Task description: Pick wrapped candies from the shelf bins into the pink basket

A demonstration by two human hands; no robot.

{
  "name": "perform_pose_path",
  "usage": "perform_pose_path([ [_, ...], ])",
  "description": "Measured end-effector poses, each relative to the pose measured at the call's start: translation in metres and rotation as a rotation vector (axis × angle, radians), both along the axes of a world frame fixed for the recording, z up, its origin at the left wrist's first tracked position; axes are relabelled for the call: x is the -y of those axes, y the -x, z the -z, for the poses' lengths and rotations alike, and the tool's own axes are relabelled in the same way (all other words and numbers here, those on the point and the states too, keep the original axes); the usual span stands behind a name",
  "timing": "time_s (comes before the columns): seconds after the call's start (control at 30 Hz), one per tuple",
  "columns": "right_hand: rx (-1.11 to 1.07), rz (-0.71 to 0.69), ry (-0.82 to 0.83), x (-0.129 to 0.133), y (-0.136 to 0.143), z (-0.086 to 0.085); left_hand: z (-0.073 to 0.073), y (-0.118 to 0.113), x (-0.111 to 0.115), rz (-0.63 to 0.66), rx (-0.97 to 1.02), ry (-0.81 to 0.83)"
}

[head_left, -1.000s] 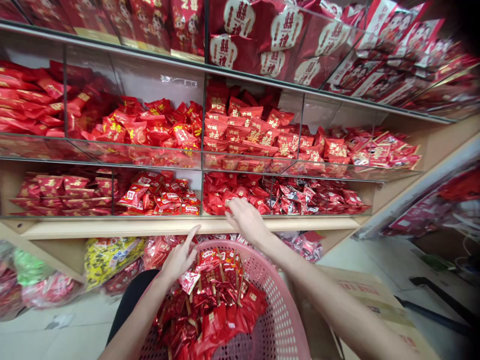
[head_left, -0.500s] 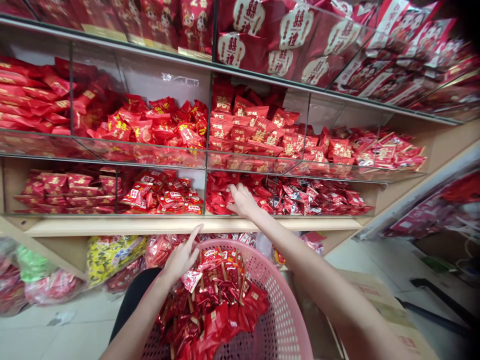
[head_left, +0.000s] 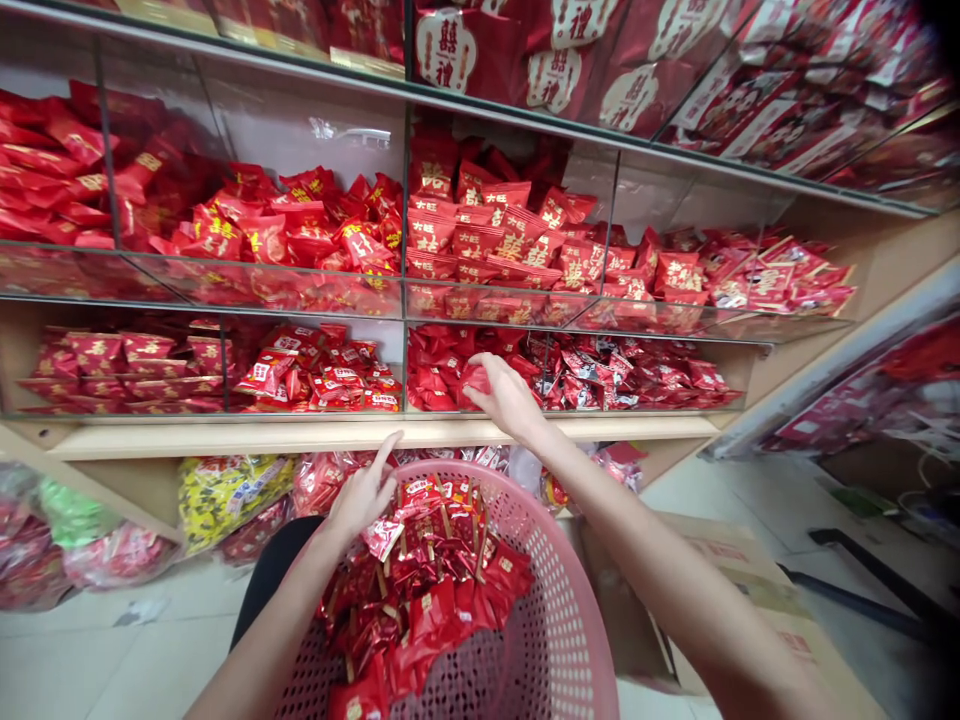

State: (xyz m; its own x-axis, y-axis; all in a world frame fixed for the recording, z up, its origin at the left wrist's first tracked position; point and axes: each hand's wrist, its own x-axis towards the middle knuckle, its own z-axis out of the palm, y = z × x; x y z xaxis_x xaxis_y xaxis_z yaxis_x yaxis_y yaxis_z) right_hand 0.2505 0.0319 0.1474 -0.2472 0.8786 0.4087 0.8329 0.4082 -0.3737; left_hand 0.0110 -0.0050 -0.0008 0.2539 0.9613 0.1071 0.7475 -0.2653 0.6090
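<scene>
Red packet (head_left: 475, 379), inside right grip (head_left: 511, 398), curled closed around it, left grip (head_left: 363, 500) empty, loosely spread

You have one left hand (head_left: 365, 497), one right hand (head_left: 511, 402), one pink basket (head_left: 589, 610), one yellow bag (head_left: 231, 502), and red packets (head_left: 435, 610) beyond counting.

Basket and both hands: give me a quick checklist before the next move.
1. Packet between right hand's thumb and fingers: ok.
2. Firm grip: cannot tell; hold partly hidden.
3. Left hand free of packets: ok, fingers spread near the ledge.
4. Right wrist clear of the ledge: cannot tell.
5. Room in basket: ok, bare wall shows at its right side.
</scene>
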Motion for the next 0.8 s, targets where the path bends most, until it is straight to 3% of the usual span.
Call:
perform_pose_path([
  [0.1,-0.181,-0.069,-0.022,0.041,-0.011,-0.002,0.000,0.000,0.000,0.003,0.014,-0.006],
  [0.17,-0.252,-0.112,0.082,0.071,-0.016,0.012,0.001,-0.001,0.000,0.009,0.025,-0.013],
  [0.27,-0.259,-0.177,0.303,0.110,-0.021,0.054,0.001,-0.001,0.000,0.005,0.036,-0.022],
  [0.37,-0.195,-0.152,0.513,0.137,-0.024,0.097,0.001,-0.002,0.000,0.017,0.051,-0.024],
  [0.47,-0.147,-0.091,0.657,0.151,-0.022,0.118,0.000,-0.002,0.001,0.018,0.052,-0.027],
  [0.57,-0.157,-0.050,0.726,0.157,-0.015,0.123,0.000,-0.002,0.001,0.008,0.044,-0.031],
  [0.7,-0.151,0.007,0.738,0.158,-0.005,0.132,-0.002,-0.003,0.002,0.009,0.029,-0.014],
  [0.8,-0.006,-0.007,0.694,0.159,-0.002,0.139,-0.003,-0.002,0.002,0.011,0.018,-0.002],
])
